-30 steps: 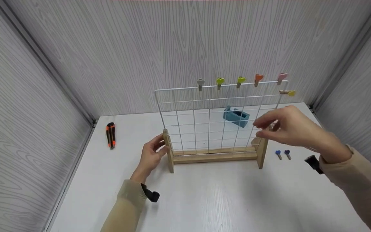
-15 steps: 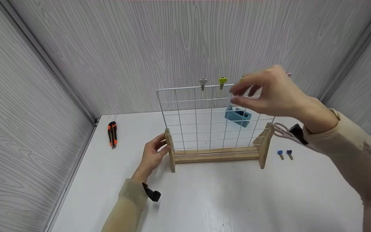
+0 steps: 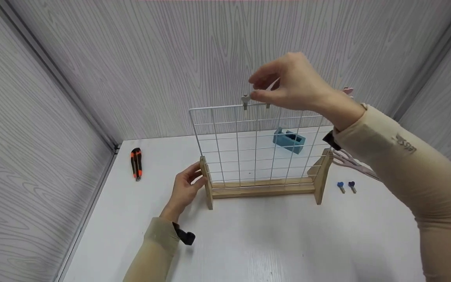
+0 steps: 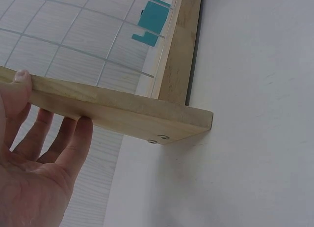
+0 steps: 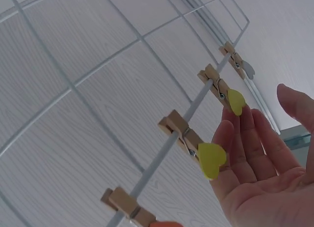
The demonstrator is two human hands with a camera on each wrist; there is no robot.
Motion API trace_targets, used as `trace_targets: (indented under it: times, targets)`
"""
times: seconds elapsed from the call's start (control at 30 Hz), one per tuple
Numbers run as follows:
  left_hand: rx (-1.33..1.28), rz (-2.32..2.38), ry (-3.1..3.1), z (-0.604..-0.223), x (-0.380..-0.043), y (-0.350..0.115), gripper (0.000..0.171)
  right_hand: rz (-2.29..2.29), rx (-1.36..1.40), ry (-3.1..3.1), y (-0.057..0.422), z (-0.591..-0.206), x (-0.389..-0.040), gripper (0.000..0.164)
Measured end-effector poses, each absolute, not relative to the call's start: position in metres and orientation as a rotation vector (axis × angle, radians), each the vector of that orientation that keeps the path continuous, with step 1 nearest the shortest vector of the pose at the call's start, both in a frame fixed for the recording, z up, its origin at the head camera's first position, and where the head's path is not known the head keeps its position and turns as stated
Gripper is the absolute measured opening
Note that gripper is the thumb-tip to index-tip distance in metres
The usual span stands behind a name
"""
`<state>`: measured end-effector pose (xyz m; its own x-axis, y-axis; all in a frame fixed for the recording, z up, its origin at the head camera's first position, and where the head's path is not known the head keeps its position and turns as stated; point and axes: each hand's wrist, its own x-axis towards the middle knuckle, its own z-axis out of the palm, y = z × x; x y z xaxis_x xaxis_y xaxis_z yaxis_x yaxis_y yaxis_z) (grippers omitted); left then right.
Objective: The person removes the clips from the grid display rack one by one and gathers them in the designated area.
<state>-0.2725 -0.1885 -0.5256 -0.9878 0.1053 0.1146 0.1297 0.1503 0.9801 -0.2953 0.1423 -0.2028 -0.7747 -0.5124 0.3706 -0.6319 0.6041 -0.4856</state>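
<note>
A white wire grid point(image 3: 217, 107) stands upright in a wooden base point(image 3: 262, 192). My left hand point(image 3: 184, 190) grips the base's left end panel point(image 4: 113, 106), thumb on its edge and fingers against the outer face. Small clothespins with heart tops are clipped along the top wire. My right hand point(image 3: 292, 84) is raised at that wire, thumb and fingers apart with nothing between them. Its thumb is right by the grey-heart clothespin point(image 3: 245, 101). In the right wrist view, two yellow-green-heart clothespins point(image 5: 212, 159) overlap or border the fingers. An orange-heart clothespin point(image 5: 167, 224) is partly cut off.
Blue point(image 3: 340, 187) and dark blue point(image 3: 352, 187) clothespins lie right of the stand. Pale pink scissors point(image 3: 352, 162) lie partly behind the right sleeve. A teal tape dispenser point(image 3: 289, 141) sits behind the grid. A black and orange utility knife point(image 3: 136, 163) lies at left.
My right hand has moved up and left from the grid's right side to the grey-heart clothespin on the top wire, uncovering the scissors. My left hand has stayed on the end panel.
</note>
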Motion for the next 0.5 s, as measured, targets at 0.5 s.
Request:
trace_targets:
  times: [0.5]
  targets:
    - [-0.22,-1.997,-2.42,-0.523,-0.271,-0.188,0.06,0.95,0.879,-2.719,0.12,-0.217,-0.308,0.01]
